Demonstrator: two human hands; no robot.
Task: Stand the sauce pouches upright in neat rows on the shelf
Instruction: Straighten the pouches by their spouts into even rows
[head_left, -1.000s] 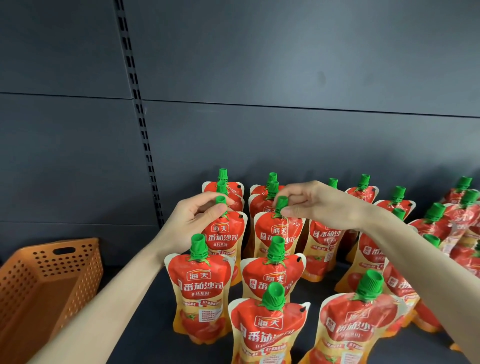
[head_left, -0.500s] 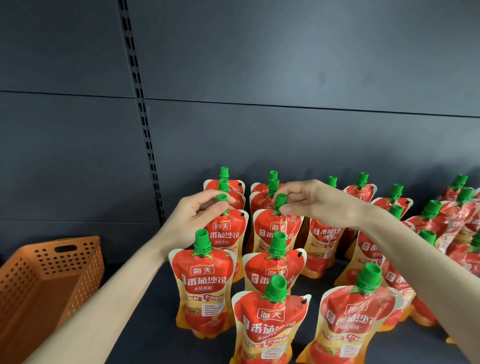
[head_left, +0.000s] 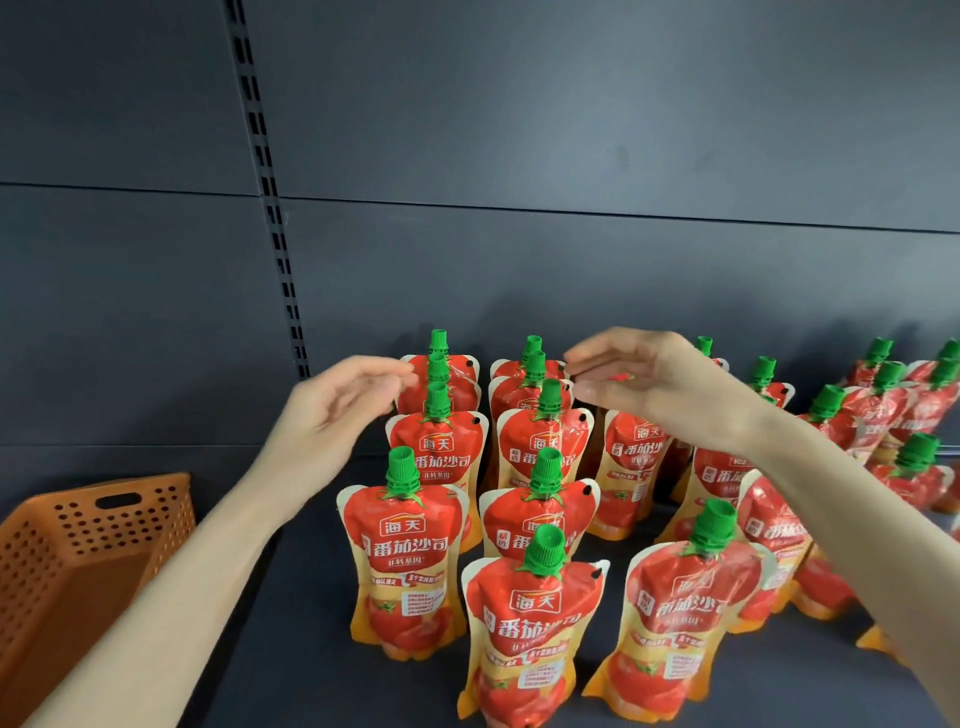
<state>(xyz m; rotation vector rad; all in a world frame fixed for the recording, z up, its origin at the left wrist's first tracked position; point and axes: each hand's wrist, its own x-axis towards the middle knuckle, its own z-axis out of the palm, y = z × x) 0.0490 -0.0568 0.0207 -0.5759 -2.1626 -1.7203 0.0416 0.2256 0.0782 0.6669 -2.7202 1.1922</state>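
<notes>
Left grip (head_left: 332, 410) and right grip (head_left: 654, 384), blurred, seem loose and empty beside upright sauce pouches (head_left: 405, 561).

An orange perforated basket (head_left: 93, 551) with a handle slot sits off to the left. Behind it rises a dark grey panelled back wall (head_left: 571, 130), divided by a slotted upright strip (head_left: 270, 208).

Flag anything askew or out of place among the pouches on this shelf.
The left-hand pouches stand upright in aligned columns. The far-right pouches are bunched, overlapping and leaning into each other rather than forming rows. No spill or damage shows.
</notes>
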